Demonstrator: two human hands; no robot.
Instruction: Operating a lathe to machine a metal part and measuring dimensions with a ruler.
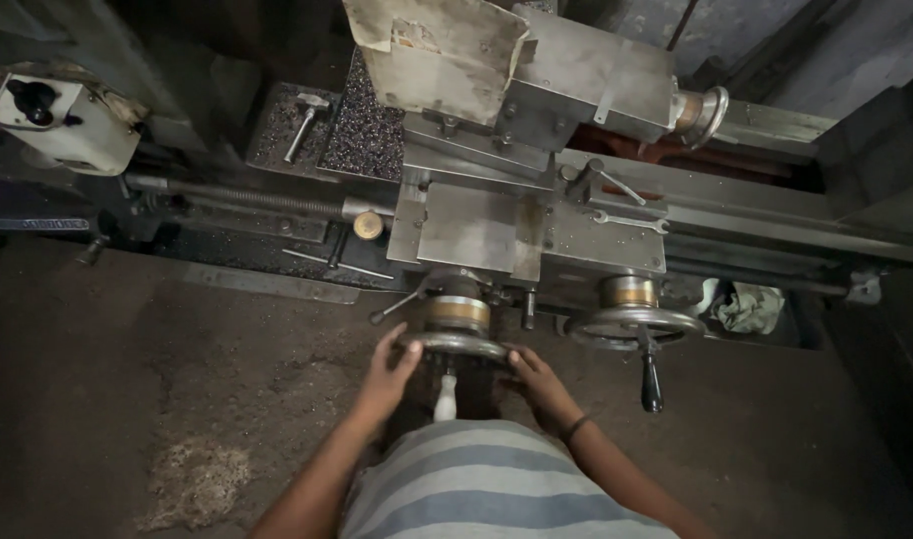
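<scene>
At lower centre, our left hand (389, 371) and right hand (536, 377) grip the lathe's handwheel (455, 344), seemingly mid-turn, needing steady, even rotation next.

lathe bed (736, 215) carries the carriage (481, 235); right of the carriage a wrench (628, 222) lies flat, left of it metal chips (362, 125) and a hammer (302, 125).

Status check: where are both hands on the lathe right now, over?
Left hand and right hand both grip the rim of the round steel handwheel. White handle hangs between them. Second spoked handwheel with black handle untouched, to the right.
</scene>
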